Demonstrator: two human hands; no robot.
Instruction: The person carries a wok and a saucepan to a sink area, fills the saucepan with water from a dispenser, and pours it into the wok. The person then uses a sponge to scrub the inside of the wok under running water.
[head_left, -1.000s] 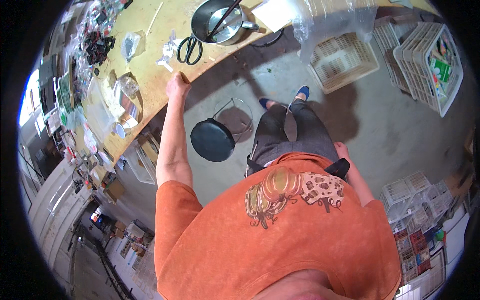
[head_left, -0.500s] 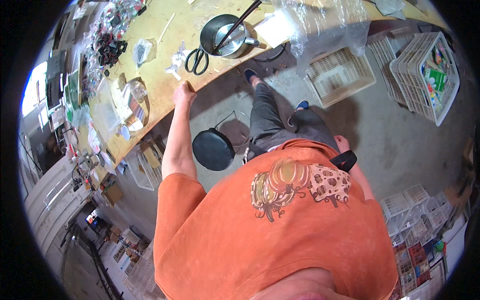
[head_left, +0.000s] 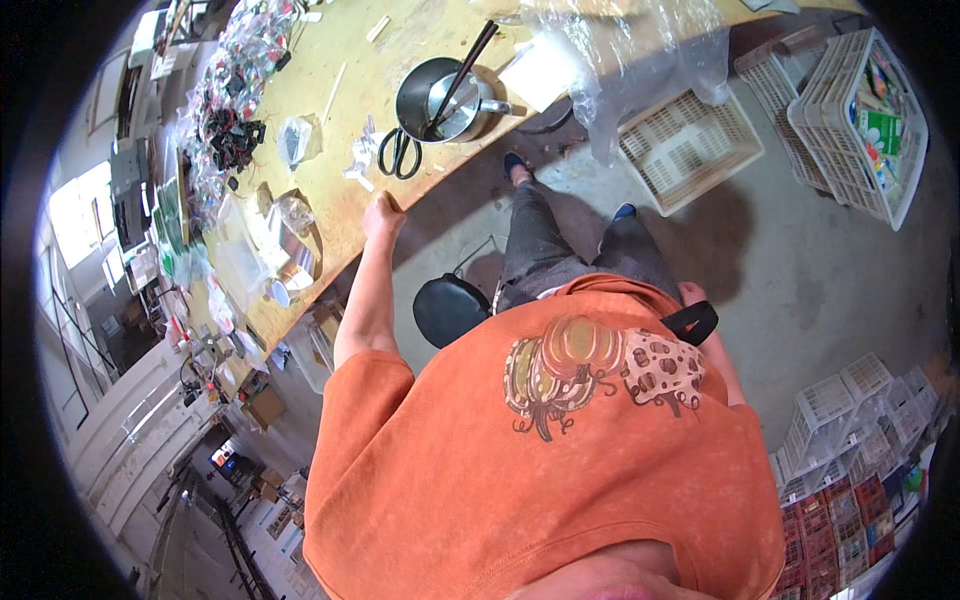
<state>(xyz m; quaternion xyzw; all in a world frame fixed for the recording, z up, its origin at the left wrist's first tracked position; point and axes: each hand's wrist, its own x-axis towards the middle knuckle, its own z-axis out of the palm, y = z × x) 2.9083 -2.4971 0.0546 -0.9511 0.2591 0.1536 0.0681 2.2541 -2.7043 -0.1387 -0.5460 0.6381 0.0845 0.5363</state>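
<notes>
Right hand [head_left: 692,294] down by the right hip, just beside a black fabric strap [head_left: 690,322]; mostly hidden, can't tell its grip. Black round-seated stool [head_left: 452,310] on the floor, left of the legs. Left hand [head_left: 383,215] at the near edge of the yellowish wooden worktop [head_left: 330,170], fingers curled; can't tell if that grip is clamped on the edge. Black-handled scissors [head_left: 399,158] lie just beyond it, beside a round silver metal pot [head_left: 415,95]. Two dark slim sticks [head_left: 465,72] lean in the pot. Right of that: white flat sheet [head_left: 541,72], then clear crinkled plastic film [head_left: 640,50] draping over the edge.
</notes>
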